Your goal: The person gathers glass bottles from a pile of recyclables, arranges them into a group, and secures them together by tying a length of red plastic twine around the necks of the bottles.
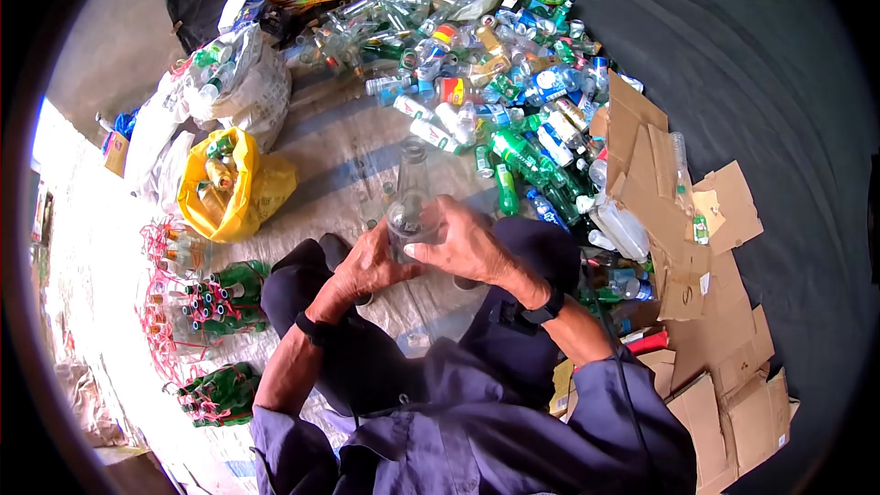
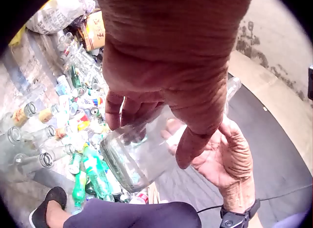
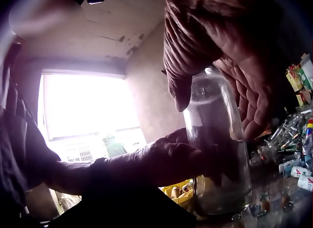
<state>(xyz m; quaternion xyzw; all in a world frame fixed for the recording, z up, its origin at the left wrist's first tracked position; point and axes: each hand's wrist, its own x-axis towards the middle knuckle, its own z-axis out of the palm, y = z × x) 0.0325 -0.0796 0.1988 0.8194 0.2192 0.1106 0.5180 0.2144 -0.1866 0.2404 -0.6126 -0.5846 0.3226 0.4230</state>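
Pale striped mat (image 1: 344,142) spreads right of the yellow bag (image 1: 270,188); black sheet (image 1: 733,110) lies well off on the same side. White bag (image 1: 257,96) sits just beyond the yellow bag. Heap (image 1: 454,90) of bottles and cans: right of the yellow bag and past it. Cardboard (image 1: 637,128): further right again. Green bottles (image 1: 240,280), bundled with red ties: nearer you than the yellow bag.

Bottle (image 1: 408,211), clear glass, is right of the yellow bag and a bit nearer you, up between your hands. Left hand (image 1: 371,266) grips the body, thumb one side, fingers the other. Right hand (image 1: 472,243) wraps the upper part, same split. Both are narrowed onto the glass.

Views differ. Head gives the layout, but the glass nearly melts into the mat. Left wrist shows the thick base plainly, plus standing clear bottles (image 2: 29,164), barely readable from the head. Right wrist adds a bright window (image 3: 90,105), up and left of the yellow bag, and the body side-on; your right fingers hide the neck there.

Long axis: near vertical in right wrist, slight lean, base down. Left wrist has it slanted, base lower left, narrow end upper right. Head has the narrow end pointing away from you. Exact tilt: cannot tell.
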